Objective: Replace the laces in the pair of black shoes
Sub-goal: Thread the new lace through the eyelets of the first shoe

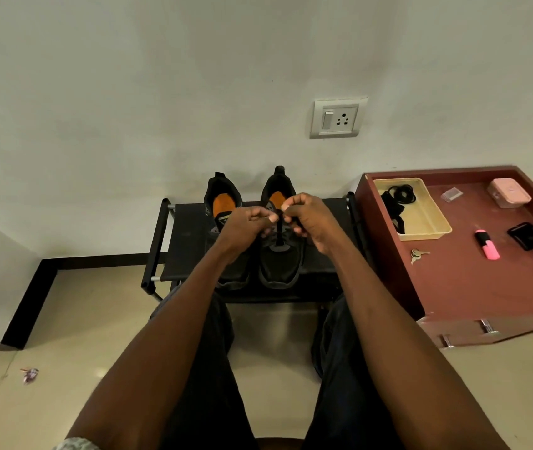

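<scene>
Here, a seated person reaches w/ both arms to a pair of black shoes (260,241) w/ orange insoles, standing side by side on a low black rack (187,251) against the wall. The left hand (247,224) and right hand (307,219) meet above the right-side shoe, each pinching a black lace (279,230) that rises from the lower eyelets. More black laces (400,198) lie in a beige tray (434,225) on a red-brown worktop (473,287), well apart to the right. Likely mid-lacing: best to even both ends, keep the lace flat, untwisted, then cross to the next eyelets w/ steady tension.
</scene>
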A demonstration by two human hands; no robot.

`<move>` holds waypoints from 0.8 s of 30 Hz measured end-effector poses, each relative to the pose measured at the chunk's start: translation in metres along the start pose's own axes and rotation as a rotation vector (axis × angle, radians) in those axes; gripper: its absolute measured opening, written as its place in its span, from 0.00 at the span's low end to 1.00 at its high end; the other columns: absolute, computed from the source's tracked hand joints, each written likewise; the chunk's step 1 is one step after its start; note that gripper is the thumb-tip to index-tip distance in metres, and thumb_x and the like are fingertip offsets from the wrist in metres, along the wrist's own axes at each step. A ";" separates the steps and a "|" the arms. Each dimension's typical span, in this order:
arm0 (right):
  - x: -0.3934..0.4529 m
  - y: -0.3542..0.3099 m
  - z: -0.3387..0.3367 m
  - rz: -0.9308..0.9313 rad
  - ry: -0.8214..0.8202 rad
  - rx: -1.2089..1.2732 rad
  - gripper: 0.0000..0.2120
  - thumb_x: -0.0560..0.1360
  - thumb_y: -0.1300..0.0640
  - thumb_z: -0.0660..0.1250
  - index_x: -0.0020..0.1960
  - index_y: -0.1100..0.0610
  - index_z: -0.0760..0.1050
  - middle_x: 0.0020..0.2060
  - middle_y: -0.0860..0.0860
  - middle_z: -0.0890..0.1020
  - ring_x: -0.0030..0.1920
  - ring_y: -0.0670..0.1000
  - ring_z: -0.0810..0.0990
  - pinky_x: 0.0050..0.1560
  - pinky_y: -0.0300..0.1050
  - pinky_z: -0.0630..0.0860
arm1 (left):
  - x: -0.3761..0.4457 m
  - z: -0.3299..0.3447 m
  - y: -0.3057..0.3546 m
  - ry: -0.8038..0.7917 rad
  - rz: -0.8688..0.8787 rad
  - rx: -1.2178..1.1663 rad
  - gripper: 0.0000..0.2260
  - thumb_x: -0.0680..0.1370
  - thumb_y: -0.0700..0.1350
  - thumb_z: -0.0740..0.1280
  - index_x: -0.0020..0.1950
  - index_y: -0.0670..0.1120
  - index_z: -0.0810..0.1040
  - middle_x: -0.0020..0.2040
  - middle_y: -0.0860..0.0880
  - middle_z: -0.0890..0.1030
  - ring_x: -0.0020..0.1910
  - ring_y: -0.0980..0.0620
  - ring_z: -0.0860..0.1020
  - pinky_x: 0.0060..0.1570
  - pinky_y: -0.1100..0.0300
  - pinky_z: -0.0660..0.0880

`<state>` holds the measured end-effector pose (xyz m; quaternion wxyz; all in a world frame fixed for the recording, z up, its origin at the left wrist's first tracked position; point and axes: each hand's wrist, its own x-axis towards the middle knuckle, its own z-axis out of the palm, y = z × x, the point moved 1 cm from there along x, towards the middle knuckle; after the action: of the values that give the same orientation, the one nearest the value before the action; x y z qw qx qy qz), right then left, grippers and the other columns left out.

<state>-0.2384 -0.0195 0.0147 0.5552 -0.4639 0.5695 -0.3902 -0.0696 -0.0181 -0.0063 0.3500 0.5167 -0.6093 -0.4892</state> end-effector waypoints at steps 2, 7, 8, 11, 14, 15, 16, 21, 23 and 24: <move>0.001 -0.001 -0.011 -0.016 0.044 0.052 0.03 0.77 0.64 0.65 0.49 0.57 0.74 0.31 0.51 0.77 0.23 0.46 0.66 0.24 0.39 0.59 | 0.001 -0.013 -0.004 0.145 -0.049 -0.014 0.06 0.80 0.43 0.68 0.49 0.42 0.82 0.36 0.48 0.78 0.33 0.57 0.75 0.39 0.64 0.74; 0.004 0.015 -0.044 -0.012 0.163 0.122 0.06 0.78 0.67 0.63 0.46 0.56 0.73 0.32 0.51 0.76 0.23 0.45 0.66 0.24 0.38 0.60 | 0.000 -0.046 -0.020 0.863 -0.246 0.029 0.10 0.81 0.42 0.64 0.44 0.42 0.82 0.36 0.49 0.78 0.31 0.55 0.73 0.30 0.63 0.69; 0.005 0.019 -0.048 -0.001 0.199 0.136 0.07 0.78 0.67 0.62 0.46 0.56 0.73 0.32 0.51 0.76 0.24 0.45 0.67 0.24 0.38 0.60 | -0.001 -0.049 -0.022 0.954 -0.270 0.055 0.10 0.82 0.40 0.62 0.45 0.41 0.82 0.39 0.48 0.79 0.33 0.55 0.74 0.31 0.62 0.70; 0.008 0.027 -0.041 0.024 0.240 0.066 0.08 0.77 0.67 0.61 0.46 0.55 0.73 0.34 0.51 0.77 0.28 0.46 0.71 0.27 0.38 0.65 | 0.000 -0.044 -0.022 0.927 -0.226 0.180 0.09 0.82 0.40 0.62 0.51 0.42 0.82 0.48 0.45 0.81 0.43 0.50 0.78 0.41 0.56 0.76; 0.015 0.033 -0.013 -0.099 0.161 -0.157 0.12 0.76 0.67 0.66 0.55 0.54 0.76 0.50 0.52 0.80 0.47 0.48 0.78 0.44 0.38 0.73 | 0.005 -0.026 -0.020 0.583 -0.070 0.223 0.07 0.82 0.42 0.64 0.52 0.45 0.82 0.45 0.46 0.81 0.39 0.54 0.77 0.37 0.66 0.73; 0.016 0.033 -0.003 -0.194 0.098 -0.252 0.18 0.75 0.67 0.69 0.62 0.54 0.75 0.58 0.51 0.78 0.56 0.46 0.76 0.53 0.36 0.72 | 0.003 -0.017 -0.015 0.426 -0.032 0.186 0.07 0.82 0.41 0.64 0.51 0.46 0.82 0.41 0.48 0.80 0.35 0.56 0.76 0.33 0.69 0.71; 0.016 0.031 0.005 -0.282 0.024 -0.350 0.23 0.75 0.66 0.71 0.68 0.55 0.73 0.64 0.49 0.75 0.63 0.44 0.72 0.60 0.34 0.68 | 0.001 -0.010 -0.010 0.275 -0.005 0.160 0.07 0.81 0.40 0.64 0.50 0.46 0.81 0.37 0.50 0.79 0.32 0.59 0.74 0.31 0.70 0.70; 0.015 0.028 0.016 -0.271 -0.147 -0.397 0.06 0.79 0.60 0.68 0.55 0.57 0.80 0.51 0.54 0.85 0.51 0.53 0.82 0.54 0.44 0.76 | 0.008 -0.007 -0.013 0.254 0.046 0.016 0.06 0.79 0.39 0.67 0.46 0.43 0.83 0.42 0.48 0.84 0.43 0.52 0.82 0.46 0.62 0.79; 0.014 0.027 0.009 -0.216 -0.112 -0.319 0.05 0.81 0.60 0.66 0.49 0.59 0.80 0.41 0.54 0.86 0.42 0.53 0.83 0.51 0.46 0.76 | 0.011 -0.016 -0.018 0.398 0.017 -0.042 0.06 0.79 0.39 0.67 0.46 0.42 0.83 0.42 0.46 0.83 0.42 0.54 0.82 0.43 0.63 0.79; 0.013 0.028 0.005 -0.187 -0.104 -0.263 0.06 0.81 0.60 0.65 0.49 0.61 0.79 0.38 0.53 0.85 0.39 0.50 0.82 0.49 0.45 0.76 | 0.011 -0.020 -0.017 0.457 0.011 -0.007 0.06 0.80 0.40 0.66 0.47 0.42 0.83 0.42 0.47 0.83 0.39 0.58 0.81 0.40 0.68 0.77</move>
<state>-0.2357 -0.0244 -0.0161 0.4796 -0.6032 0.5403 -0.3379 -0.0484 -0.0329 -0.0183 0.4833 0.6097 -0.5151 -0.3596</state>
